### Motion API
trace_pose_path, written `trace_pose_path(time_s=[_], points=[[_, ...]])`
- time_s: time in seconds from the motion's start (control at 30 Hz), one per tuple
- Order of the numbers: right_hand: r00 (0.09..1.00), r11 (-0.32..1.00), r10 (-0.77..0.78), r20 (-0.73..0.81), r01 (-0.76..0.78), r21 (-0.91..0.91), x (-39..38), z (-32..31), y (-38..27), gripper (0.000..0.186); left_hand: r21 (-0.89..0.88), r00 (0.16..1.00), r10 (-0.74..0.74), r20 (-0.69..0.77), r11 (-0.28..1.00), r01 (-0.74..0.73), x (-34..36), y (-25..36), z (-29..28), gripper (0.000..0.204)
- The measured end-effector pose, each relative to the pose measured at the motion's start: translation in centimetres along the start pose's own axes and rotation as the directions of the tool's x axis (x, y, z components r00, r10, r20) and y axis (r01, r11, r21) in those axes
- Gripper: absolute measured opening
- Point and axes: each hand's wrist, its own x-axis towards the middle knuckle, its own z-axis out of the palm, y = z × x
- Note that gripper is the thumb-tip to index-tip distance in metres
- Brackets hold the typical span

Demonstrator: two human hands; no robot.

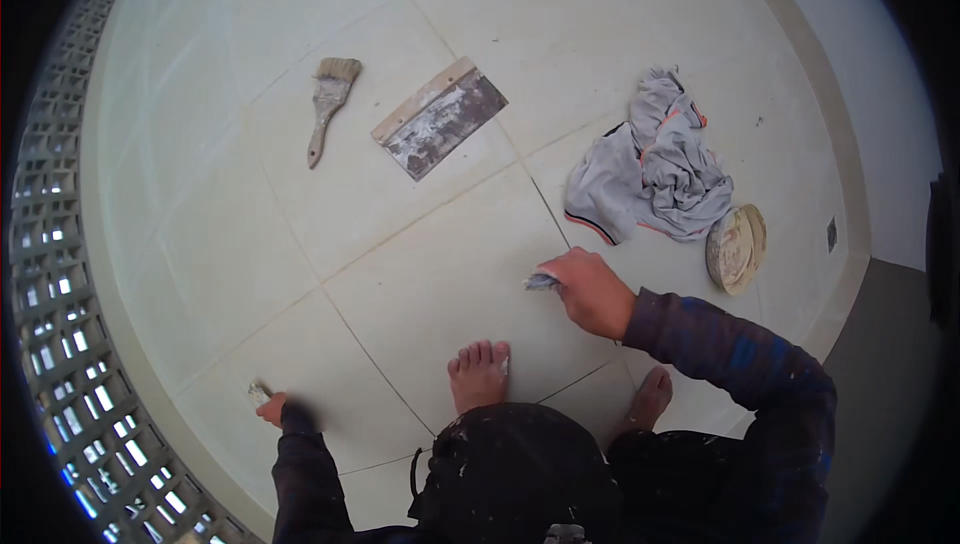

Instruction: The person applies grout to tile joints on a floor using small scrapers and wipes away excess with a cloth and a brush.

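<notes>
My right hand (592, 294) is closed over the tiled floor, in front of my feet. From its fingers sticks out a small grey-white wad (541, 282) that looks like crumpled cloth; the rest is hidden in the grip. Low at the left, my left hand (271, 409) is closed around a small, pale-crusted object (258, 392) whose kind I cannot make out. Beyond my right hand lies a crumpled grey cloth (655, 174) with orange trim. Beside the cloth, a round, shallow yellowish bowl (737, 252) with whitish residue stands tilted.
A wide scraper blade (445, 122), smeared white, lies on the floor (420, 244) farther ahead. Left of it is a flat paintbrush (330, 109) with pale bristles. A perforated block screen (70, 314) curves along the left; a wall (860, 94) borders the right.
</notes>
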Motion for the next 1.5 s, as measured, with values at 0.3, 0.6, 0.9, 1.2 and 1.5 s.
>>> trace_pose_path(time_s=[0.3, 0.6, 0.9, 1.2, 1.5], points=[[0.897, 0.644, 0.395, 0.198, -0.424, 0.637, -13.8, -20.3, 5.2, 0.034, 0.018, 0.616, 0.787, -0.004, 0.616, -0.787, -1.6, 2.1, 0.6, 0.033], [0.975, 0.221, 0.22, -0.017, -0.032, 0.975, -16.9, -15.9, 7.0, 0.041, -0.684, -0.197, 0.655, 0.729, 0.684, -0.253, -34.4, 11.6, -21.6, 0.045], [0.978, 0.29, 0.186, -0.099, 0.042, 0.956, -14.3, -10.1, 6.9, 0.043, -0.761, -0.302, 0.701, 0.646, 0.623, -0.181, -41.3, 11.1, -29.2, 0.027], [0.945, 0.547, 0.327, 0.024, -0.21, 0.81, -2.2, 0.2, 17.0, 0.019, -0.718, -0.113, 0.713, 0.692, 0.662, -0.215, -37.3, 3.6, -30.8, 0.028], [0.954, 0.516, 0.277, -0.116, -0.045, 0.856, 2.4, -7.6, 18.0, 0.017, -0.679, 0.204, 0.652, 0.73, 0.725, 0.114, -33.3, -2.8, -28.8, 0.03]])
